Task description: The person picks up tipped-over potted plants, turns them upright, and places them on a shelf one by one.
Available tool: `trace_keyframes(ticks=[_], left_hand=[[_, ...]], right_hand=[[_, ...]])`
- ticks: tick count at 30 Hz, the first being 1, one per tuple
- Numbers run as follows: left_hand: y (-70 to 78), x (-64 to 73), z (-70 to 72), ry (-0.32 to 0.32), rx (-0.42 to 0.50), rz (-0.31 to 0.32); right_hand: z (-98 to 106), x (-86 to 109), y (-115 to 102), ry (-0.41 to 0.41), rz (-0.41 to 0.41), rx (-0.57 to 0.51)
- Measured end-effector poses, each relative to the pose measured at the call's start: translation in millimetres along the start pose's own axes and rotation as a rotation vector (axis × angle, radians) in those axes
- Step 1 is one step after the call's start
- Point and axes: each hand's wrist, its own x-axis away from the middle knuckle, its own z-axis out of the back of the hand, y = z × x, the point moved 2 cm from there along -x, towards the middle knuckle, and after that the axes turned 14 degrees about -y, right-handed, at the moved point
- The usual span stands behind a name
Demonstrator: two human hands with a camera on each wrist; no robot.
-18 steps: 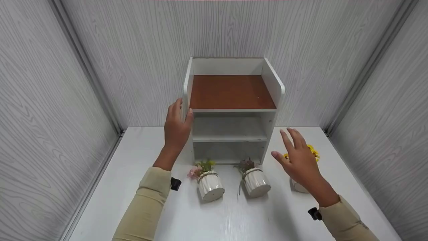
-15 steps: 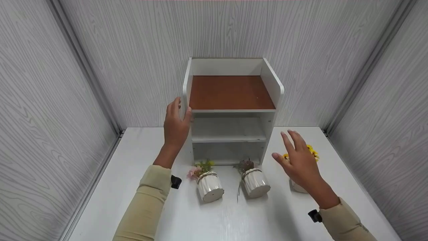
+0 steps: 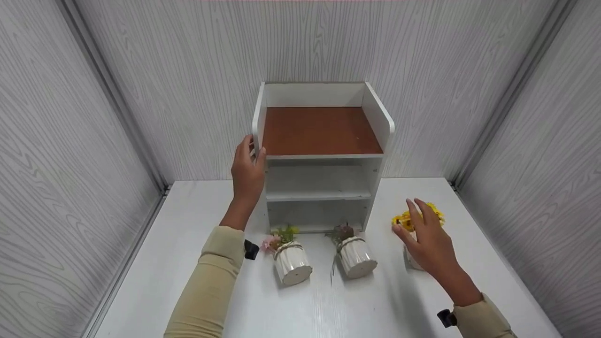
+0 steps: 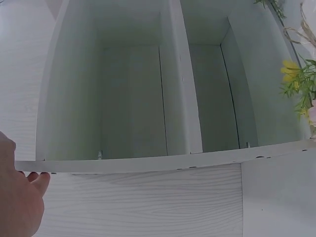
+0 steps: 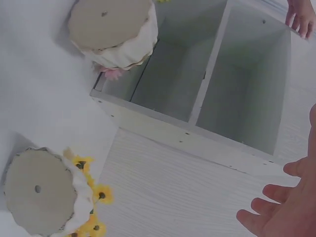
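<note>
At the back stands a small white shelf unit [image 3: 324,197] with a brown top [image 3: 321,131]. My left hand [image 3: 248,176] grips the front edge of its left side panel, thumb in front and fingers along the outer face. The left wrist view shows the fingertips [image 4: 43,181] against that panel. My right hand [image 3: 432,241] is spread over a white pot of yellow flowers [image 3: 404,221], partly hiding it and holding nothing. In the right wrist view, this pot's flat round base [image 5: 39,192] faces the camera, apart from the fingers.
Two more white pots lie on their sides before the shelf unit: one with pink and yellow-green flowers [image 3: 292,265], one with brownish-purple flowers [image 3: 358,258]. All rest on a white table [image 3: 324,312]. Grey wood-patterned walls [image 3: 188,84] enclose the back and sides.
My left hand has come in to the shelf unit's side panel and taken hold. My right hand has moved down and slightly right, uncovering more yellow flowers. The view has shifted slightly.
</note>
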Motion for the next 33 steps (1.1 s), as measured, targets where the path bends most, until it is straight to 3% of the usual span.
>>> trace_keyframes(ticks=[12, 33], left_hand=[[-5.6, -6.5, -3.7, 0.042, 0.013, -0.009], [-9.7, -7.8, -10.2, 0.034, 0.041, 0.025]], right_hand=[[-21.1, 7.6, 39.1, -0.028, -0.093, -0.03], [-58.4, 1.9, 105.6, -0.058, -0.314, -0.084]])
